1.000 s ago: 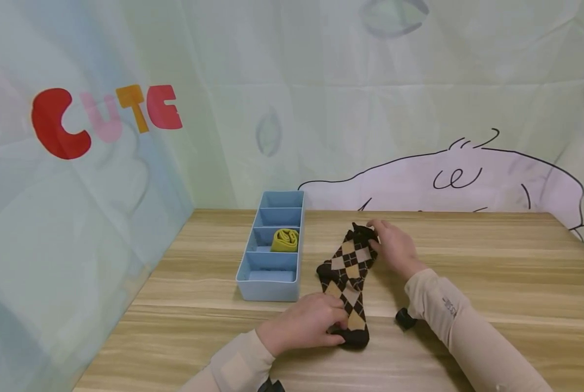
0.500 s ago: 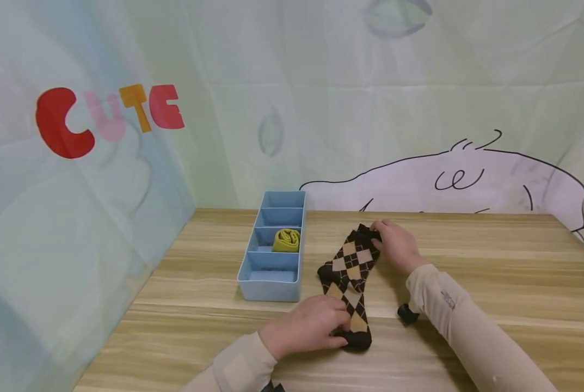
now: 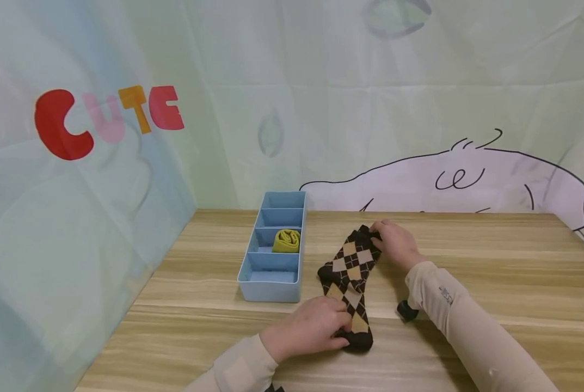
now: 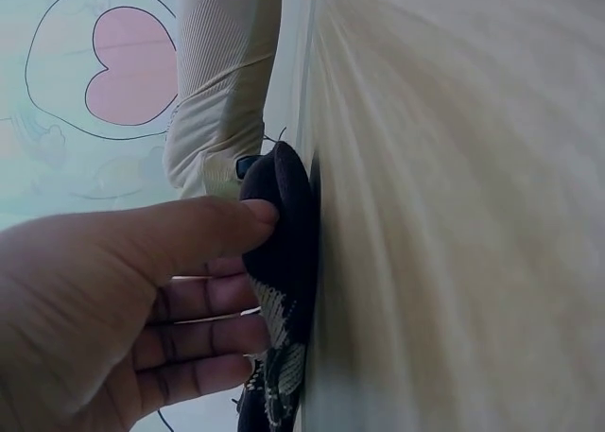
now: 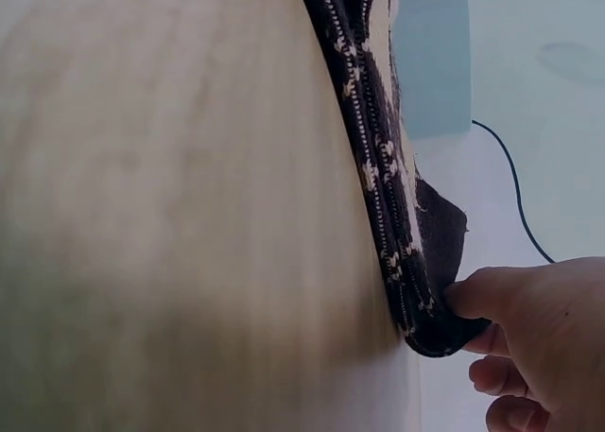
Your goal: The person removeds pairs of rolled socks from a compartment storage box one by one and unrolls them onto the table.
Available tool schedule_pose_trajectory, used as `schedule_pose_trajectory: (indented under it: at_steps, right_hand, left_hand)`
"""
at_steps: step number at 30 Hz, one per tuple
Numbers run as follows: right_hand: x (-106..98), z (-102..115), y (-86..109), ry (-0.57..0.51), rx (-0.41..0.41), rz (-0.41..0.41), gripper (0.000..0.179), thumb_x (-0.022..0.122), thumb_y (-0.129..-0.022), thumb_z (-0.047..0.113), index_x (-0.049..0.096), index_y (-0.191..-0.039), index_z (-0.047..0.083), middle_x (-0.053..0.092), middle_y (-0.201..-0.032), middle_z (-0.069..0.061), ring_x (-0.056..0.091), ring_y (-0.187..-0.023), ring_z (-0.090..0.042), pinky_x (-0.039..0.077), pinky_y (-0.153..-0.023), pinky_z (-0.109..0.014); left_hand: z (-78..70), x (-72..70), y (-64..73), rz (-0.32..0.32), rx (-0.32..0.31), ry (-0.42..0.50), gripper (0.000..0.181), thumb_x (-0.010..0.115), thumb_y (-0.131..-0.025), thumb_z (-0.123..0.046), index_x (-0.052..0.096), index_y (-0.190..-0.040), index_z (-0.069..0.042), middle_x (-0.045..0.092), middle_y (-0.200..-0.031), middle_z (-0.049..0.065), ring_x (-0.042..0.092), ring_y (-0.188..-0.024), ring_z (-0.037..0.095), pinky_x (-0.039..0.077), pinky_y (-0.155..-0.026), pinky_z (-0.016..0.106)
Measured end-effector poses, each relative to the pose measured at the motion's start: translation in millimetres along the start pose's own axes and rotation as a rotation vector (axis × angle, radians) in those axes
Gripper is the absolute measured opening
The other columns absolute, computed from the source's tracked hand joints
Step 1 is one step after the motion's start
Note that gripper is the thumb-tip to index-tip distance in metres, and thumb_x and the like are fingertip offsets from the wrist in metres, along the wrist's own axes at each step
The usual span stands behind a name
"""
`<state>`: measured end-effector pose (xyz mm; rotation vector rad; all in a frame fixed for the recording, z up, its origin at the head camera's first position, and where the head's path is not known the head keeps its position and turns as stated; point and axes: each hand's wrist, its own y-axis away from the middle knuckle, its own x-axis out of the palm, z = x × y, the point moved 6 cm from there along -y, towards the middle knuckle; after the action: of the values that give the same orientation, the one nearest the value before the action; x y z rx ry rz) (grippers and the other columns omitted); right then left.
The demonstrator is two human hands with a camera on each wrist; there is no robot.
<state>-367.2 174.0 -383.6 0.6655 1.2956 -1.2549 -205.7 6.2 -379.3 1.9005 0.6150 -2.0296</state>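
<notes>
A pair of argyle socks (image 3: 354, 267) in black, tan and grey lies flat on the table, one layered over the other, toes toward me. At the dark toe end (image 4: 282, 210), my left hand (image 3: 313, 326) holds the socks, thumb against the toe and fingers bent over the fabric. My right hand (image 3: 397, 245) pinches the black cuff (image 5: 444, 323) at the far end between thumb and fingers. In the right wrist view, a flap of the cuff stands up beside the thumb.
Left of the socks stands a blue divided box (image 3: 272, 291) with a row of compartments. A rolled yellow-green sock (image 3: 287, 240) sits in its second compartment from the front. Printed cloth (image 3: 394, 109) hangs behind the wooden table (image 3: 492, 256).
The right hand has shifted the cuff slightly right, and the cuff's top edge lies a little differently. The left hand keeps its place at the toes.
</notes>
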Motion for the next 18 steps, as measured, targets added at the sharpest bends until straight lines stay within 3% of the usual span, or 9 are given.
schedule_pose_trajectory:
  at_steps: [18]
  right_hand:
    - [3.7, -3.2, -2.9, 0.004, 0.032, 0.054, 0.027, 0.065, -0.090, 0.013, 0.063, -0.114, 0.001, 0.065, -0.113, -0.019, 0.066, -0.099, -0.034, 0.054, -0.083, -0.044]
  left_hand:
    - [-1.0, -0.8, 0.6, -0.003, 0.001, -0.008, 0.016, 0.073, -0.082, -0.037, 0.070, -0.085, -0.023, 0.058, -0.078, -0.014, 0.052, -0.070, -0.002, 0.045, -0.072, 0.014]
